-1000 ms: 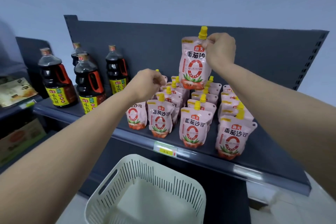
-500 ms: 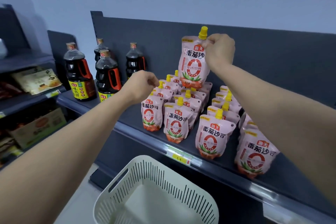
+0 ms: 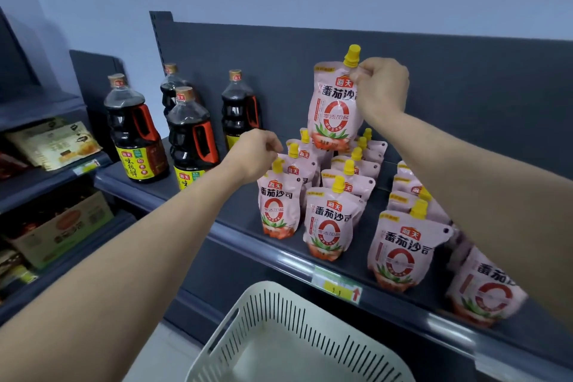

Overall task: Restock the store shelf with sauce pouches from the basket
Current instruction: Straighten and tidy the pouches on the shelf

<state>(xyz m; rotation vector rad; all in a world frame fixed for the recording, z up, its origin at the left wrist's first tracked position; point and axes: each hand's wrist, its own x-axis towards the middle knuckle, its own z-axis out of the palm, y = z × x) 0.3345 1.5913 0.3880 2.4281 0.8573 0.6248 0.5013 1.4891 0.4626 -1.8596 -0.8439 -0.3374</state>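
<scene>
My right hand [image 3: 382,87] pinches the top corner of a pink tomato sauce pouch [image 3: 335,108] with a yellow cap, holding it upright in the air above the back rows. Several matching pouches [image 3: 330,223] stand in rows on the dark shelf [image 3: 235,226]. My left hand [image 3: 254,153] hovers with curled fingers beside the left row, next to the yellow cap of a pouch [image 3: 279,205]; whether it touches it I cannot tell. The white slotted basket [image 3: 279,319] sits below the shelf edge, and what shows of its inside is bare.
Dark soy sauce bottles [image 3: 133,133] with red handles stand on the shelf to the left of the pouches. A price tag [image 3: 336,287] is on the shelf lip. Neighbouring shelves at far left hold packets [image 3: 55,146] and a cardboard box [image 3: 59,226].
The view has swung, so the shelf contents sit further right and lower in frame. My right hand keeps the pouch raised. My left hand stays by the left row.
</scene>
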